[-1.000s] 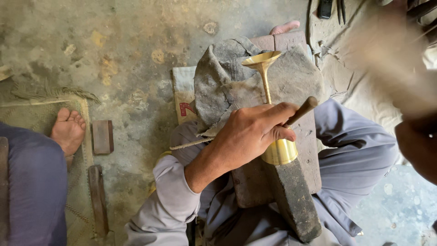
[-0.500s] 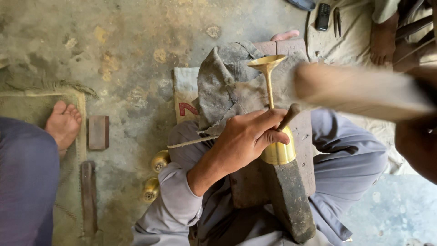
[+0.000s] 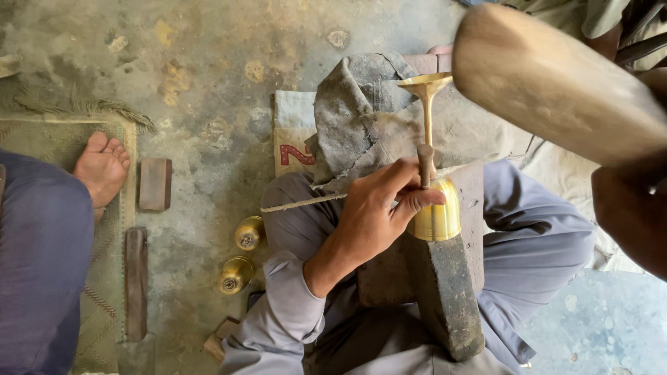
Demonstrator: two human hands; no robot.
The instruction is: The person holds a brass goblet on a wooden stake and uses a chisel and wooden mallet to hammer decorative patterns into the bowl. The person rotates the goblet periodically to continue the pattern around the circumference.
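Note:
A brass goblet (image 3: 438, 212) lies on its side on a dark iron block (image 3: 445, 305) across my lap, its stem and foot (image 3: 425, 87) pointing away from me. My left hand (image 3: 375, 219) grips a short wooden-handled punch (image 3: 424, 163) and holds it against the goblet's cup. My right hand (image 3: 629, 215) is at the right edge, dark and partly cut off. It holds a large wooden mallet (image 3: 556, 83) raised near the camera, above and to the right of the goblet.
A grey cloth (image 3: 361, 118) lies under the goblet's stem. Two brass cups (image 3: 249, 232) (image 3: 236, 274) rest on the concrete floor at my left. Another person's bare foot (image 3: 103, 167) and blue-clad leg (image 3: 42, 257) are on a mat beside wooden blocks (image 3: 154, 184).
The mallet has swung in at the right and now looms larger and nearer the goblet. My left hand has stayed on the punch against the cup.

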